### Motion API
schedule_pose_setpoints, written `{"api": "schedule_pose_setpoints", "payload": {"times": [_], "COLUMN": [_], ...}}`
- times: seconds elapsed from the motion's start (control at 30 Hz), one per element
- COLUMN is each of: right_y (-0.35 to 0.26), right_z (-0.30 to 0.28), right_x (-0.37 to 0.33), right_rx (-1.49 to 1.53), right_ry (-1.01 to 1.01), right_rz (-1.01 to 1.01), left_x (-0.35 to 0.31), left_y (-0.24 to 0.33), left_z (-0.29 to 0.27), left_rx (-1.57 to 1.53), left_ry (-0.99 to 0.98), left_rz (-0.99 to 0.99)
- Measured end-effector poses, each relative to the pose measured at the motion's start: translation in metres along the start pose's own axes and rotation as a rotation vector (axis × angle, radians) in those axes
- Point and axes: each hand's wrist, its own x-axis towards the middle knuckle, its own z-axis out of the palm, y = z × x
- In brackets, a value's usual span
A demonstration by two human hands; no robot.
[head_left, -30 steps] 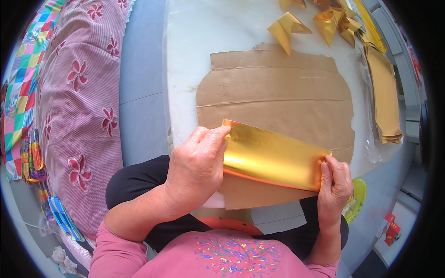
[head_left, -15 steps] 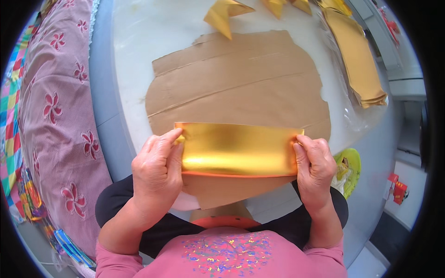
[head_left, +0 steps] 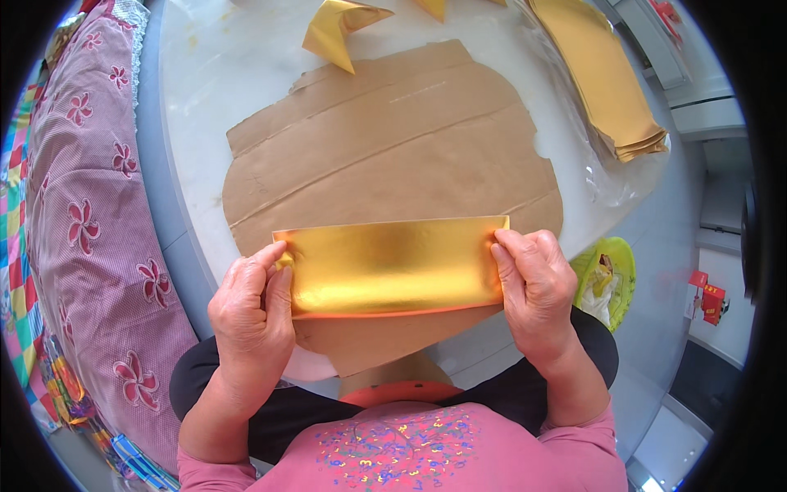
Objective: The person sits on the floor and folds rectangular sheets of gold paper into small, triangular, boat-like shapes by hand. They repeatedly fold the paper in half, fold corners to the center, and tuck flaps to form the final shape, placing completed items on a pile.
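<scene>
A shiny sheet of gold foil paper (head_left: 393, 266), wide and bent up along its edges, stretches between my two hands. My left hand (head_left: 252, 303) pinches its left end between thumb and fingers. At the right end, my right hand (head_left: 534, 287) grips the upper corner the same way. Beneath the paper lies a piece of brown cardboard (head_left: 393, 156) with ragged edges, resting on a white round table (head_left: 193, 107). Whether the paper touches the cardboard, I cannot tell. The undersides of my fingers are hidden.
Folded gold paper pieces (head_left: 338, 33) sit at the table's far side. A stack of gold sheets (head_left: 602, 82) lies in clear plastic at the far right. A green basket (head_left: 620, 283) stands beside my right knee. Pink patterned fabric (head_left: 90, 180) covers something along the left.
My head view has shifted and turned slightly, so the table and cardboard appear farther left. Both hands keep their pinch on the gold paper, which has tilted a little in the picture.
</scene>
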Motion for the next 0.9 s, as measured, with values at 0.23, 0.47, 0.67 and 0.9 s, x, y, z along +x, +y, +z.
{"api": "schedule_pose_setpoints", "payload": {"times": [0.23,0.47,0.67,0.9], "right_y": [-0.0004,-0.0027,-0.0038,-0.0088], "right_z": [0.0000,-0.0019,-0.0029,-0.0045], "right_x": [0.0011,0.0011,0.0025,0.0023], "right_rx": [0.009,0.010,0.010,0.025], "right_ry": [0.000,-0.017,-0.049,-0.043], "right_rz": [0.011,0.027,0.049,0.064], "left_x": [0.0004,-0.0004,0.0006,-0.0042], "left_y": [-0.0018,-0.0004,0.0012,0.0051], "left_z": [0.0003,-0.0004,0.0005,0.0056], "left_rx": [0.006,0.008,0.101,0.356], "left_ry": [0.010,0.028,0.018,0.132], "left_rz": [0.020,0.035,0.092,0.282]}}
